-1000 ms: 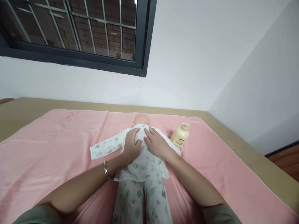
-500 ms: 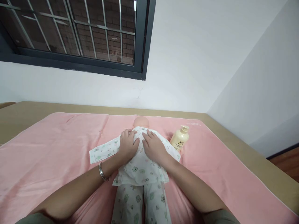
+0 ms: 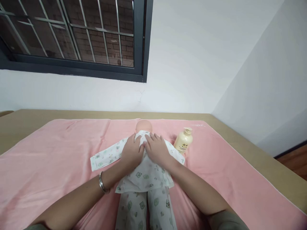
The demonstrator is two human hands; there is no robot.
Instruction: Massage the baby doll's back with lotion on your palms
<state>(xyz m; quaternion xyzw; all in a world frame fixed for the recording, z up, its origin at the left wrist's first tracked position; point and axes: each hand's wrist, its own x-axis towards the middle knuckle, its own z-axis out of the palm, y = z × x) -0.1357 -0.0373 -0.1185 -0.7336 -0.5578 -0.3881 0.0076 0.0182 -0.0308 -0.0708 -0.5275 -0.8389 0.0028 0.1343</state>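
Both hands have drawn closer together since a second ago, so that the thumbs now meet over the middle of the doll's (image 3: 144,125) upper body, just below its bare head. Left hand (image 3: 130,151) and right hand (image 3: 157,150) lie palm-down side by side, fingers loosely extended and pressed flat on the white printed top (image 3: 145,174); neither hand is closed around anything. A metal bangle (image 3: 103,183) sits on the left wrist. The doll lies lengthwise on the pink towel (image 3: 48,159), head pointing away from the person, legs in matching printed trousers (image 3: 144,207) running toward the bottom edge of the view. One empty-looking sleeve (image 3: 105,156) of the top stretches out flat to the left of the left hand. A cream pump bottle (image 3: 183,140) stands on the towel just beside the doll's far shoulder, near the right hand but apart from it. The towel covers a tan table (image 3: 251,150) set against a white wall, under a barred window (image 3: 72,35).
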